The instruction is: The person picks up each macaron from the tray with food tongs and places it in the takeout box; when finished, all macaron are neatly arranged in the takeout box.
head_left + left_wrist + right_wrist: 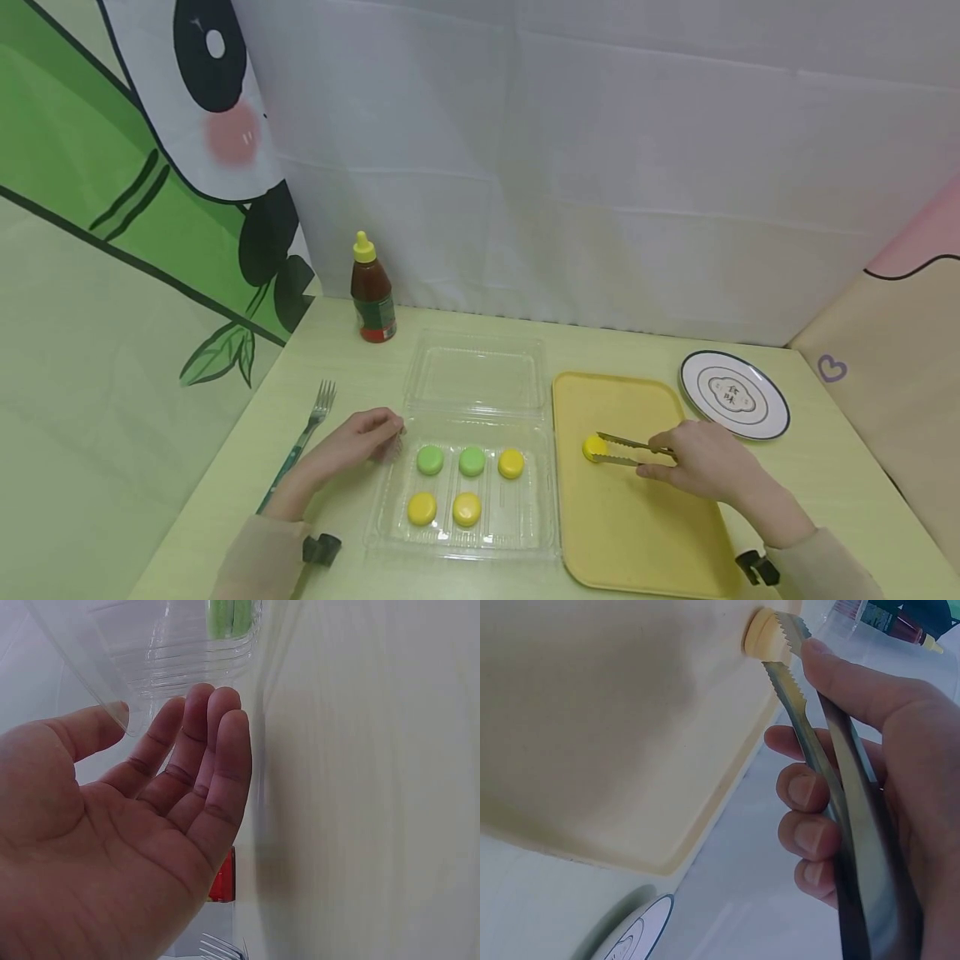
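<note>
My right hand [708,458] holds metal tongs [832,761] over the yellow tray. Their serrated tips lie on either side of a yellow macaron [595,447], which sits on the tray. To the left lies an open clear plastic box [517,533], its lid folded back. Two green macarons [472,461] and several yellow ones [467,509] are in it, in two rows. At the box's left rim is my left hand [157,802], thumb over the rim's corner and fingers below, holding the edge.
The yellow tray [645,533] stands right beside the box. A white plate [750,417] with a dark rim is behind it at the right. A sauce bottle [372,292] stands at the back left, and a fork [303,437] lies left of my left hand.
</note>
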Tool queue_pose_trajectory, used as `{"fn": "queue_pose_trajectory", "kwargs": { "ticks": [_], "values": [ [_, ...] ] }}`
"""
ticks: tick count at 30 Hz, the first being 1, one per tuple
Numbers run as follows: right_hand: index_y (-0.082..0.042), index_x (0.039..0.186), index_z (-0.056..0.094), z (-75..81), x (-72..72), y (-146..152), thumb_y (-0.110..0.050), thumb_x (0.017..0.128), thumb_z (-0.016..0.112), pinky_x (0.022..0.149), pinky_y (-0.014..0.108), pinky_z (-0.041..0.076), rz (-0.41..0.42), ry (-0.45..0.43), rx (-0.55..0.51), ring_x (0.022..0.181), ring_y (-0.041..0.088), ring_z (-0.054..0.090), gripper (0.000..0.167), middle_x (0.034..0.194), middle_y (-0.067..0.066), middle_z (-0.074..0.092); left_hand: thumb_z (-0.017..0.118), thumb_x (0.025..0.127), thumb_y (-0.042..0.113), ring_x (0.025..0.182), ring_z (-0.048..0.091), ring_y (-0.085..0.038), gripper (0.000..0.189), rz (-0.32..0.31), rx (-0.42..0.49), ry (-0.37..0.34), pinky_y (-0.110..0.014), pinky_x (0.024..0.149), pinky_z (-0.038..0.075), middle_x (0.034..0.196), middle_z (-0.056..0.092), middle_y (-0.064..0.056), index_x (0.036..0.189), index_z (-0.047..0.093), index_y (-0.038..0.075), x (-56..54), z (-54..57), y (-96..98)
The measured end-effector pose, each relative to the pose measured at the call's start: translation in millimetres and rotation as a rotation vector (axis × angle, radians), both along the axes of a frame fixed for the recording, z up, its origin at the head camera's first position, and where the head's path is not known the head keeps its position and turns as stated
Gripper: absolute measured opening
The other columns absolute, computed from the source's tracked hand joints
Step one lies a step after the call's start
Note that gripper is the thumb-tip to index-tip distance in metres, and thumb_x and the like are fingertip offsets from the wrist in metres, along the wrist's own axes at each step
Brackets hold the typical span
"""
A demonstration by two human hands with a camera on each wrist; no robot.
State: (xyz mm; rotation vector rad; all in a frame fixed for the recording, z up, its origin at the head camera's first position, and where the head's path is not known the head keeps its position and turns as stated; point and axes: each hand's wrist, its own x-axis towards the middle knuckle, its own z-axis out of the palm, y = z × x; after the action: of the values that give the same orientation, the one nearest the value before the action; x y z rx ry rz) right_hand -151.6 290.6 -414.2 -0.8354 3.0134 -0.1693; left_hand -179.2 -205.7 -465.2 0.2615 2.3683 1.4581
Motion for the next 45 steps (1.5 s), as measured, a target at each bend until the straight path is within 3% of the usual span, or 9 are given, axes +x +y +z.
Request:
{"fn": "queue_pose_trajectory", "kwargs": {
  "ticks": [3, 14, 21, 28, 35, 45],
  "values": [
    [-0.017, 0.089, 0.075, -1.1, -0.4, 0.7, -0.048, 0.084, 0.076, 0.051, 0.024, 0.036, 0.009, 0.002, -0.001, 0.056, 0.001, 0.040, 0.032, 0.066, -0.017, 0.054, 0.049, 0.106, 0.031, 0.079, 0.050, -0.020, 0.031, -0.004, 0.010, 0.006, -0.033, 0.069, 0.042, 0.083, 0.053, -0.005, 0.103, 0.060, 0.002, 0.5, 1.0, 0.2],
    [-0.016, 0.092, 0.077, -3.4, -1.9, 3.0, -0.049, 0.084, 0.076, 0.052, 0.025, 0.040, 0.025, 0.012, -0.010, 0.057, 0.000, 0.043, 0.035, 0.073, -0.012, 0.065, 0.049, 0.106, 0.030, 0.078, 0.049, -0.020, 0.030, -0.013, 0.021, 0.010, -0.033, 0.067, 0.042, 0.082, 0.052, -0.005, 0.102, 0.060, 0.002, 0.1, 0.0, 0.9],
    [-0.018, 0.088, 0.075, -1.8, -1.4, 2.8, -0.049, 0.085, 0.075, 0.048, 0.023, 0.033, 0.024, 0.000, -0.020, 0.054, 0.000, 0.037, 0.031, 0.064, -0.018, 0.052, 0.050, 0.106, 0.029, 0.079, 0.049, -0.020, 0.029, 0.007, 0.005, 0.006, -0.035, 0.068, 0.041, 0.083, 0.053, -0.004, 0.104, 0.061, 0.003, -0.4, -2.2, 1.8],
    [-0.016, 0.092, 0.077, 1.0, -1.0, 2.5, -0.049, 0.085, 0.075, 0.049, 0.023, 0.036, 0.022, 0.001, -0.013, 0.056, 0.000, 0.040, 0.034, 0.070, -0.016, 0.060, 0.050, 0.106, 0.029, 0.080, 0.050, -0.020, 0.029, 0.012, 0.004, 0.006, -0.035, 0.068, 0.042, 0.084, 0.053, -0.005, 0.104, 0.062, 0.003, -1.5, -2.2, 1.9],
    [-0.022, 0.082, 0.070, 5.2, 0.9, 1.3, -0.048, 0.086, 0.074, 0.045, 0.023, 0.028, 0.026, 0.014, -0.013, 0.052, 0.000, 0.032, 0.027, 0.060, -0.017, 0.044, 0.050, 0.106, 0.030, 0.081, 0.050, -0.020, 0.029, 0.016, 0.000, -0.003, -0.035, 0.070, 0.042, 0.085, 0.054, -0.005, 0.105, 0.062, 0.003, -0.9, -1.3, 2.1],
    [-0.023, 0.082, 0.069, 16.2, 2.5, -1.4, -0.048, 0.086, 0.075, 0.047, 0.023, 0.031, 0.041, 0.049, -0.008, 0.053, 0.000, 0.034, 0.026, 0.060, -0.017, 0.045, 0.050, 0.106, 0.030, 0.080, 0.050, -0.020, 0.029, 0.015, -0.001, -0.005, -0.035, 0.070, 0.042, 0.084, 0.054, -0.005, 0.104, 0.061, 0.003, -0.3, -0.7, 2.8]
  ]
}}
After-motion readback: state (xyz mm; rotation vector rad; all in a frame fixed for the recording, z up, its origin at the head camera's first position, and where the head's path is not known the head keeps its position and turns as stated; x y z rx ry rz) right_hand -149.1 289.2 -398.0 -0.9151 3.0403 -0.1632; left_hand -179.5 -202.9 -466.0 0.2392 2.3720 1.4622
